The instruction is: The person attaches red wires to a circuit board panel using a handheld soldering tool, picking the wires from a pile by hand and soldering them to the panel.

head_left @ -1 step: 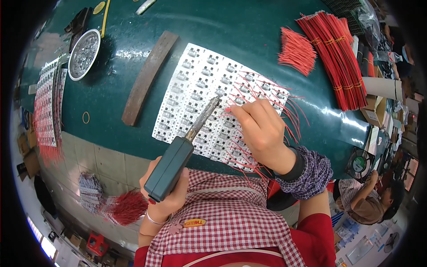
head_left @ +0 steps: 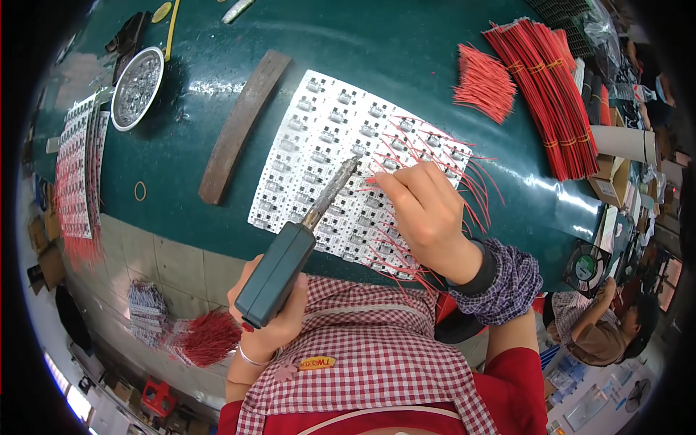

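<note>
A white panel of small circuit boards (head_left: 296,145) lies on the green table, with thin red wires (head_left: 475,190) sticking out from its right side. My left hand (head_left: 283,319) is wrapped round the dark green handle of a soldering iron (head_left: 272,272). The iron slants up and to the right, its tip over the middle of the panel; whether it touches is too small to tell. Just right of the tip, my right hand (head_left: 428,206) pinches a red wire between thumb and forefinger, low over the panel. Its other fingers are curled.
Left of the panel lies a dark bar (head_left: 243,130), then a white bowl of metallic bits (head_left: 138,90). More wired panels (head_left: 76,167) overhang the left edge. Red wire bundles (head_left: 540,94) and a loose wire pile (head_left: 484,83) lie at right. Another person (head_left: 605,326) sits at far right, near a small fan (head_left: 586,268).
</note>
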Demonstrator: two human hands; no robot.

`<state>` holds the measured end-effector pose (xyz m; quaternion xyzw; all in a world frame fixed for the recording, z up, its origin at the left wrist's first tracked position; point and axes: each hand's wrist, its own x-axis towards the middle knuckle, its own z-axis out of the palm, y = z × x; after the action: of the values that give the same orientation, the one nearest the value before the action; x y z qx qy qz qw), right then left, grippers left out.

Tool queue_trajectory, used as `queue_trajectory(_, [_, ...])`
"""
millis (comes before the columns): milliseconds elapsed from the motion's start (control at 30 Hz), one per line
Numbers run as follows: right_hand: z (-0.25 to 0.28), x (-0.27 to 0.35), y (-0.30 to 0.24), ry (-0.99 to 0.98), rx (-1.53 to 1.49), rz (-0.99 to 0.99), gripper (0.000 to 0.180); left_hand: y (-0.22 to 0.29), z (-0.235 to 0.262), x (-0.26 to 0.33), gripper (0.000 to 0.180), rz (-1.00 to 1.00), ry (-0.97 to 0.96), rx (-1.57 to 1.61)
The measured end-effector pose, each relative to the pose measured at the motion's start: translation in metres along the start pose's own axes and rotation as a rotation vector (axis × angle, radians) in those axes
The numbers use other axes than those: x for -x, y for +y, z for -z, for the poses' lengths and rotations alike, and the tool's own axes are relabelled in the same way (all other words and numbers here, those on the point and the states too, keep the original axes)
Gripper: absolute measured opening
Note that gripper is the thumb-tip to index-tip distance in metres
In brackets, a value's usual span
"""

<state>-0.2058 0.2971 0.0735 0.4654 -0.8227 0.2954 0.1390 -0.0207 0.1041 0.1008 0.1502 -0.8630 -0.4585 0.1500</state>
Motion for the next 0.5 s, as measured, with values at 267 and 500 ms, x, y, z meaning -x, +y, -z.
queue_trajectory(267, [-0.0008, -0.0004, 0.0025, -0.041, -0.053, -0.037, 0.028, -0.0006, 0.0016, 0.0021, 0.024, 0.033, -0.058, 0.012])
queue_trajectory(500, [-0.0029, -0.0004, 0.0023, -0.023, -0.099, -0.105, 0.034, 0.0007, 0.0004, 0.001, 0.02, 0.051, -0.066, 0.04])
